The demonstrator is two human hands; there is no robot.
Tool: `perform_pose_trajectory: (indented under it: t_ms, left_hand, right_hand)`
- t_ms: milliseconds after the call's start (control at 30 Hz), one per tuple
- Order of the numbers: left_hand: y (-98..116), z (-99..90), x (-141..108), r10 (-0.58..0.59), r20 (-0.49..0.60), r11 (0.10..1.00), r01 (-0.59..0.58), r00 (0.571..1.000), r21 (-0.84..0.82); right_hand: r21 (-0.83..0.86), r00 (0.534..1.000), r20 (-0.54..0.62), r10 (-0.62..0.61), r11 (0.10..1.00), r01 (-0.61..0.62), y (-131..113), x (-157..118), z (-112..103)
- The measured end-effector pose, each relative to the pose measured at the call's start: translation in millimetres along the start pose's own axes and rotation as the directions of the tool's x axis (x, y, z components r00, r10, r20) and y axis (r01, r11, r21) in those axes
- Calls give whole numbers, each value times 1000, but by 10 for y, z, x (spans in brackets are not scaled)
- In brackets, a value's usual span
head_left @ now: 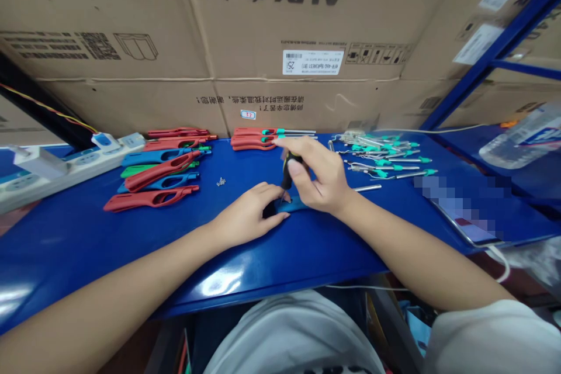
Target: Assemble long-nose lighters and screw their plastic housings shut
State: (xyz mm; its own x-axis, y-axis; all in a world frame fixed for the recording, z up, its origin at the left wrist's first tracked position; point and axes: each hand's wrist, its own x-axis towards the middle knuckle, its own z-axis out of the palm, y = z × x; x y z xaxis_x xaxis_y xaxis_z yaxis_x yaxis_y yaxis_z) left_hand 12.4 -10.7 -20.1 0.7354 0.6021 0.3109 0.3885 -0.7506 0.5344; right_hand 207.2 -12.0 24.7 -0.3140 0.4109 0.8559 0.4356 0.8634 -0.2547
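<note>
My right hand [318,175] is closed round a black screwdriver [288,174], held upright with its tip pointing down. Under it lies a blue lighter body [293,204] on the blue table, with a metal tube [369,188] sticking out to the right. My left hand [252,213] grips the left end of that blue body between thumb and fingers, right beside the screwdriver tip. The far side of the blue body is partly hidden by my right hand. A small pile of screws [221,182] lies to the left of my hands.
Red, blue and green handle shells [153,172] lie at the left. Red lighters [252,140] sit at the back. Metal tubes with green parts [385,158] lie at the right, near a phone [460,216] and a plastic bottle [521,137]. A power strip [83,160] is far left.
</note>
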Motion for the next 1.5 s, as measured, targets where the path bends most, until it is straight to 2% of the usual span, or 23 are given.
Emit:
perform_pose_trajectory:
  t_ms: [67,133,167,267,333,400,467,500,567,633,700,800,867,933,1033,1100,1200,1233,1300,1400,1433,1500]
  left_hand:
    - [-4,2,-1,-8,-4,1000,8,1000,11]
    - [-5,1,-1,-16,-3,1000,16,1000,5]
    - [-4,-1,0,-18,1,1000,18,1000,-2]
    - [2,-6,1,-13,16,1000,13,1000,-20]
    - [2,-7,1,-12,17,1000,12,1000,-21]
    - [-1,-6,-1,-21,13,1000,22,1000,-18]
    - [-4,-6,-4,-29,14,999,29,999,-18]
    - [-5,-7,-5,-27,14,999,27,1000,-19]
    - [-3,-10,-6,-19,18,1000,19,1000,-18]
    - [2,-14,-4,-17,25,1000,18,1000,-17]
    - [8,-15,0,-23,23,1000,23,999,-13]
    - [15,-14,6,-36,14,999,37,999,-9]
    - [18,-13,8,-36,10,999,36,999,-11]
    - [20,-15,8,-26,11,1000,26,1000,-14]
    - [18,-16,6,-15,11,1000,15,1000,-14]
    - [12,-13,3,-15,8,1000,15,1000,-13]
    - [5,-8,0,-22,9,1000,22,1000,-11]
    - [4,-7,0,-26,11,1000,26,1000,-10]
    - [7,-8,-1,-30,13,1000,30,999,-8]
    - [13,-9,1,-25,14,1000,25,1000,-4]
    - [13,-8,2,-22,13,1000,22,1000,-4]
    - [9,-6,2,-17,11,1000,18,1000,-10]
  right_hand:
    - [141,987,122,101,983,-118,-14,5,19]
    - [192,964,202,172,959,-211,-4,11,38]
    - [166,964,194,184,962,-217,11,11,44]
    - [-9,988,58,142,990,-142,59,8,29]
    - [-46,992,59,115,993,-113,68,16,-8]
    - [47,975,174,140,988,-150,53,40,-56]
    - [156,939,307,156,965,-211,29,72,-102]
    - [179,930,335,149,959,-219,17,88,-121]
    - [132,952,283,114,979,-156,0,114,-147]
    - [4,980,188,58,998,-59,-11,126,-157]
    - [-71,982,181,54,997,-42,-18,127,-157]
    - [52,940,312,142,985,-166,-14,116,-149]
    - [135,923,352,157,967,-215,1,111,-145]
    - [89,950,282,138,982,-169,16,110,-145]
    - [-71,985,152,82,995,-71,20,116,-150]
    - [-21,982,164,96,995,-93,7,123,-150]
    - [199,946,276,170,953,-230,-13,126,-131]
    - [226,941,281,188,940,-256,-13,123,-120]
    - [167,963,189,191,960,-223,-2,110,-99]
    - [-14,996,4,90,996,-90,15,89,-86]
    - [-25,997,-4,72,997,-72,15,86,-88]
    - [52,992,69,104,993,-108,7,87,-97]
